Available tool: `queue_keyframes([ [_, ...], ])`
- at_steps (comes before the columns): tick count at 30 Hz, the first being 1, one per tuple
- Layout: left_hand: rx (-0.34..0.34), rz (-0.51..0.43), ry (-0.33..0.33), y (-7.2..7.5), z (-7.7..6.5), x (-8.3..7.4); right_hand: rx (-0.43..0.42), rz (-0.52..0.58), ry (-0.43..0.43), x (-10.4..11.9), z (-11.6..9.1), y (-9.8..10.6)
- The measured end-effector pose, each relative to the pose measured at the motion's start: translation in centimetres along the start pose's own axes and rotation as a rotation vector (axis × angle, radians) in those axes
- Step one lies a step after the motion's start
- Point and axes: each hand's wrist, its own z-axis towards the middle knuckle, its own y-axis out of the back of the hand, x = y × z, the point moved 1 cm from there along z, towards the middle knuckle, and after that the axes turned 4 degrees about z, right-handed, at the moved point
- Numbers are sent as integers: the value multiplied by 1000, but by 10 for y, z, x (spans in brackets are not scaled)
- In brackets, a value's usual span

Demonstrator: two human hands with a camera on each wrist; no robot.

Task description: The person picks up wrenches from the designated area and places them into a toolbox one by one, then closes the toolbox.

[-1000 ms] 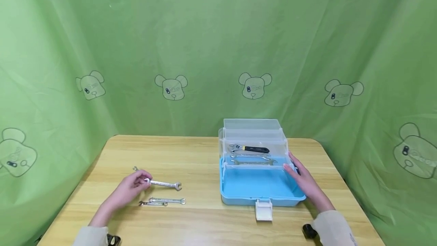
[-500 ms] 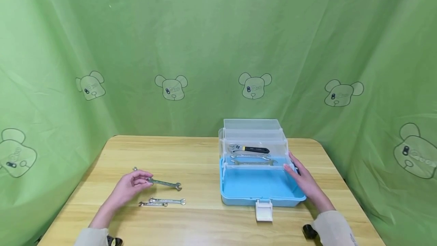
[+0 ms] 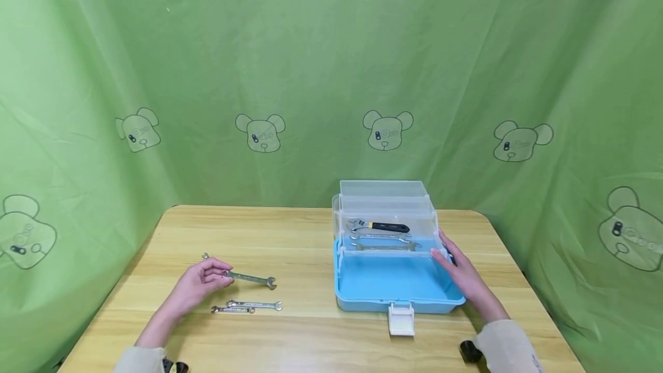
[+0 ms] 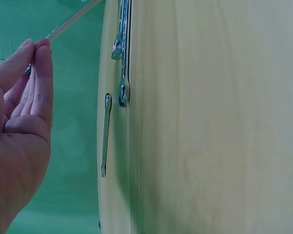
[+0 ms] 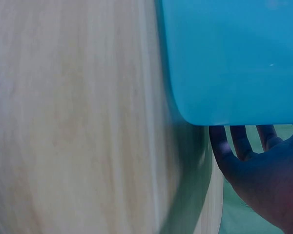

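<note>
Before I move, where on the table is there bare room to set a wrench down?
Bare tabletop runs between the held wrench and the blue toolbox, and in front of the white latch. It is crowded around the left hand, where loose wrenches lie, and at the toolbox's right side, where the right hand is.

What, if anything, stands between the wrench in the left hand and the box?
Nothing visible: only table shows between the held wrench and the box. Two loose wrenches lie below that line in the head view; the right hand is at the box's right side.
</note>
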Motion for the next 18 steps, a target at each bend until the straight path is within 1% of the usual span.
queue_keyframes([
  [3,1,-18,0,-1,-1,0,3,1,-6,2,-1,0],
  [7,-3,-39,6,-3,-1,-4,0,9,-6,3,-3,0],
  [9,-11,-42,13,-5,-1,-7,-6,16,0,2,-3,0],
  [12,-42,-52,14,-6,-2,-11,-5,20,-1,3,-3,-1],
  [15,-78,-91,-13,-6,-2,-16,-5,17,-7,3,-3,-1],
  [18,-105,-165,-56,-4,-3,-20,-4,10,-8,4,-3,0],
])
